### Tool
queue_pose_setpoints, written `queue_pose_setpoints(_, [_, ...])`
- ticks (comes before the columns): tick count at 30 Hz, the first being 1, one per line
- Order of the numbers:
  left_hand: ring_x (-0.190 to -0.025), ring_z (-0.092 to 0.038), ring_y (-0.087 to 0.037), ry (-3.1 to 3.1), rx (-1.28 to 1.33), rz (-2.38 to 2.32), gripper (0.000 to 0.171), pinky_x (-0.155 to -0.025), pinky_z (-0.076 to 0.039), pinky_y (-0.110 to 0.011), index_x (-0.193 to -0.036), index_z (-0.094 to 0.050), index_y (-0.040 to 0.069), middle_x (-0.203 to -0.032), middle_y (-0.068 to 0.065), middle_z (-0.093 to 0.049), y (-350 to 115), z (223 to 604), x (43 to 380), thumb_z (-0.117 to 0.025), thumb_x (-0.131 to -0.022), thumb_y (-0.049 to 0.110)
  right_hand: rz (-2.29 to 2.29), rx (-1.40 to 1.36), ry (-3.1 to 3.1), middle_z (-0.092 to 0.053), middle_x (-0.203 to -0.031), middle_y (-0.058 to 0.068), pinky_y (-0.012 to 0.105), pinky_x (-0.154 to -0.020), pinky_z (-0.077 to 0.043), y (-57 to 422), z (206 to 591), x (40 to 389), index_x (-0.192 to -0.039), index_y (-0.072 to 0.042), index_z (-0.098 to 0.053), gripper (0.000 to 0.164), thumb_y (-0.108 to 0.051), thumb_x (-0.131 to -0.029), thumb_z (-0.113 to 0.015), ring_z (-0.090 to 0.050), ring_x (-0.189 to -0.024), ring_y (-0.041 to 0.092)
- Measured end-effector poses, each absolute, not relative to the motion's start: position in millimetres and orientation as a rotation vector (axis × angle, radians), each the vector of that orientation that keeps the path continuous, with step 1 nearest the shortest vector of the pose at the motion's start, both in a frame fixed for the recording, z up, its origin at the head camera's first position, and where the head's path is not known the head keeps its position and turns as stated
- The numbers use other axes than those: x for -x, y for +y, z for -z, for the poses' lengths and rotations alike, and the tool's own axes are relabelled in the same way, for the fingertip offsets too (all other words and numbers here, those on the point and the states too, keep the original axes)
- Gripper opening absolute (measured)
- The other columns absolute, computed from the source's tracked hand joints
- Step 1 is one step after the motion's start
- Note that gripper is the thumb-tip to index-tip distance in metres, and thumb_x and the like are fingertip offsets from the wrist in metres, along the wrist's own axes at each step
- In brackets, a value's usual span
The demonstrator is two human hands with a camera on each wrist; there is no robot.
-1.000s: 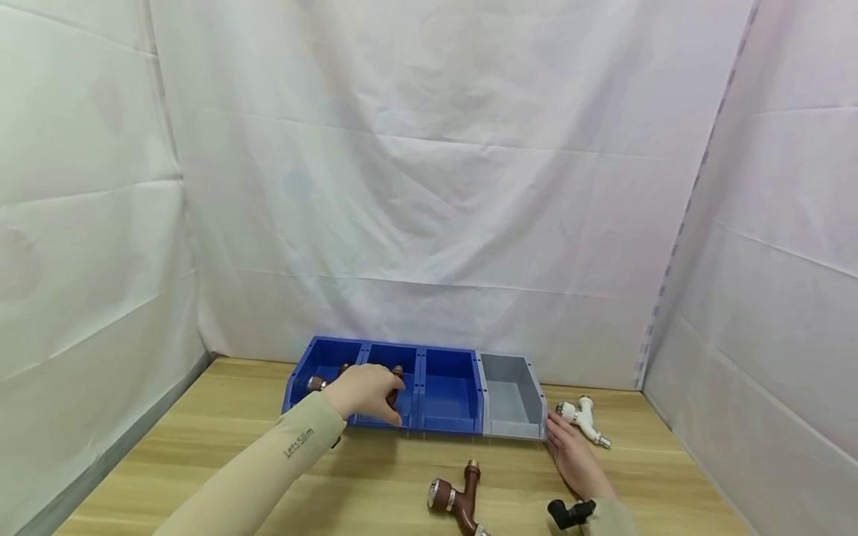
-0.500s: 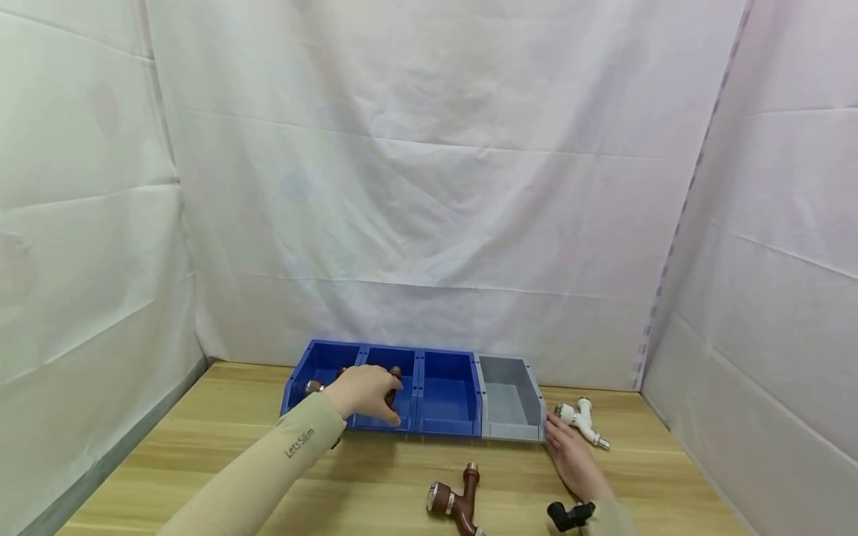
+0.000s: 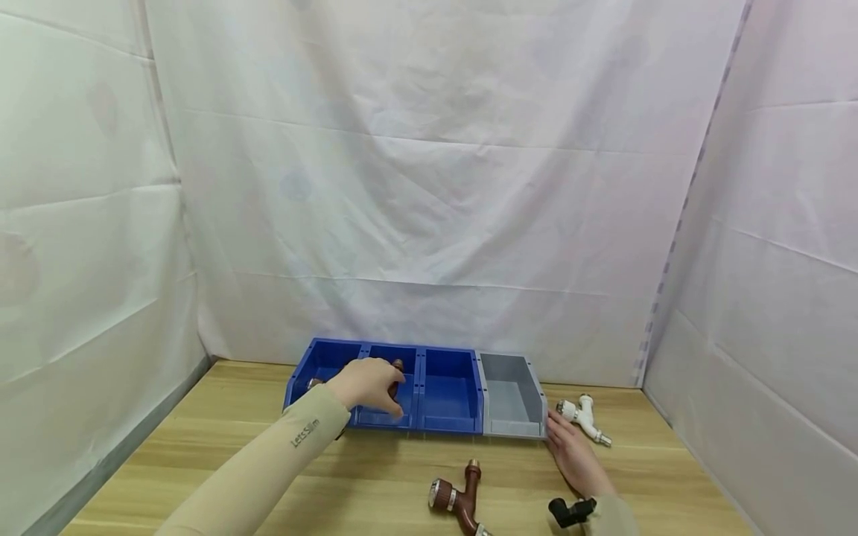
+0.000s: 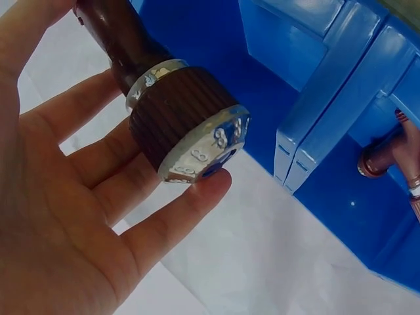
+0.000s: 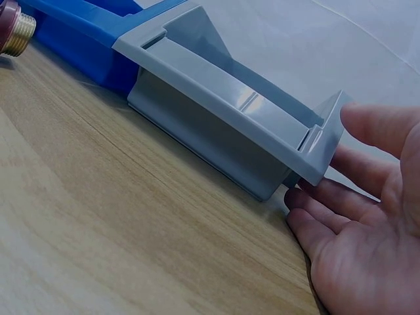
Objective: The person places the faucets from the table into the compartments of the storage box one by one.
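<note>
My left hand (image 3: 365,383) holds a brown faucet (image 4: 180,111) over the second blue bin (image 3: 410,421) from the left. In the left wrist view its ribbed knob with a silvery cap faces the camera, fingers behind it and thumb on the body; in the head view the hand covers most of it. Another brown faucet (image 4: 395,156) lies in the leftmost blue bin (image 3: 293,387). Against the right side of the grey bin (image 5: 216,141) rests my right hand (image 3: 575,455), its fingers extended and the thumb at the bin's front corner.
A third brown faucet (image 3: 465,505) lies on the wooden table (image 3: 375,484) in front of the bins. Right of the grey bin, close to the right hand, is a white faucet (image 3: 585,418). White curtains (image 3: 429,223) enclose the back and sides.
My left hand has risen very slightly with the faucet in it. The right hand stays against the grey bin, and the other faucets lie where they were.
</note>
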State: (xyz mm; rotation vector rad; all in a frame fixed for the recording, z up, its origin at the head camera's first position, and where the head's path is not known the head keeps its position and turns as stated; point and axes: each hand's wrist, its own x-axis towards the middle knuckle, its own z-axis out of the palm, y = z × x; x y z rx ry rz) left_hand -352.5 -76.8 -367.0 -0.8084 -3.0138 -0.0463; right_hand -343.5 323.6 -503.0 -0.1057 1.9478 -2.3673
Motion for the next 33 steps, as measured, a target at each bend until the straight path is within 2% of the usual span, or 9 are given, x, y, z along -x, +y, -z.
queue_pose_setpoints(5, [-0.09,-0.063,-0.018,-3.011,0.801,0.05,0.062,-0.071,-0.05,-0.037,-0.126,-0.067,0.02,-0.101,0.005,-0.068,-77,368,356,-0.08,-0.073,0.051,2.37,0.102,1.959,-0.008,-0.159,0.02,0.031,-0.111,-0.025,324,504,346,-0.151,0.009,-0.009,0.058,-0.012,-0.104,-0.037,-0.025,-0.138,0.02])
queue_pose_setpoints(9, [-0.092,-0.064,-0.019,-3.006,0.797,0.035,0.061,-0.073,-0.051,-0.037,-0.124,-0.068,0.02,-0.102,0.005,-0.068,-80,369,358,-0.079,-0.074,0.052,2.382,0.1,1.935,-0.007,-0.159,0.021,0.028,-0.109,-0.029,321,507,348,-0.151,0.009,-0.01,0.058,-0.012,-0.104,-0.038,-0.017,-0.141,0.029])
queue_pose_setpoints(14, [-0.082,-0.061,-0.015,-3.014,0.776,0.045,0.058,-0.07,-0.049,-0.035,-0.123,-0.069,0.02,-0.089,0.008,-0.064,-85,370,361,-0.08,-0.074,0.049,2.362,0.106,1.946,-0.009,-0.158,0.022,0.023,-0.104,-0.034,316,509,349,-0.151,0.009,-0.011,0.058,-0.013,-0.105,-0.039,-0.019,-0.141,0.027])
queue_pose_setpoints(19, [-0.076,-0.055,-0.012,-3.015,0.766,0.091,0.058,-0.066,-0.043,-0.035,-0.123,-0.068,0.019,-0.08,0.01,-0.059,-86,368,364,-0.08,-0.075,0.048,2.382,0.104,1.96,-0.011,-0.158,0.024,0.028,-0.107,-0.031,315,508,349,-0.15,0.01,-0.013,0.058,-0.011,-0.104,-0.04,-0.017,-0.141,0.031])
queue_pose_setpoints(23, [-0.087,-0.061,-0.015,-3.01,0.746,0.068,0.06,-0.07,-0.048,-0.036,-0.124,-0.068,0.021,-0.094,0.008,-0.065,-87,367,368,-0.079,-0.074,0.051,2.373,0.101,1.952,-0.009,-0.158,0.023,0.034,-0.111,-0.024,315,507,350,-0.15,0.01,-0.012,0.057,-0.011,-0.104,-0.039,-0.016,-0.142,0.031])
queue_pose_setpoints(28, [-0.093,-0.063,-0.018,-3.018,0.721,0.094,0.061,-0.073,-0.049,-0.037,-0.124,-0.068,0.019,-0.104,0.005,-0.068,-87,368,372,-0.08,-0.073,0.051,2.379,0.091,1.95,-0.01,-0.159,0.021,0.035,-0.111,-0.023,315,508,353,-0.15,0.01,-0.014,0.057,-0.01,-0.104,-0.04,-0.033,-0.134,0.016])
queue_pose_setpoints(31, [-0.087,-0.061,-0.016,-3.026,0.717,0.114,0.061,-0.07,-0.047,-0.036,-0.125,-0.068,0.018,-0.098,0.006,-0.067,-88,369,373,-0.08,-0.074,0.049,2.371,0.091,1.966,-0.01,-0.158,0.022,0.035,-0.111,-0.023,316,509,353,-0.15,0.01,-0.014,0.058,-0.011,-0.104,-0.041,-0.038,-0.129,0.01])
queue_pose_setpoints(33, [-0.082,-0.059,-0.014,-3.027,0.719,0.124,0.061,-0.069,-0.045,-0.035,-0.125,-0.067,0.017,-0.092,0.007,-0.065,-88,369,374,-0.081,-0.074,0.048,2.369,0.086,1.971,-0.01,-0.158,0.022,0.036,-0.111,-0.023,316,510,353,-0.15,0.01,-0.014,0.058,-0.012,-0.103,-0.041,-0.036,-0.132,0.014])
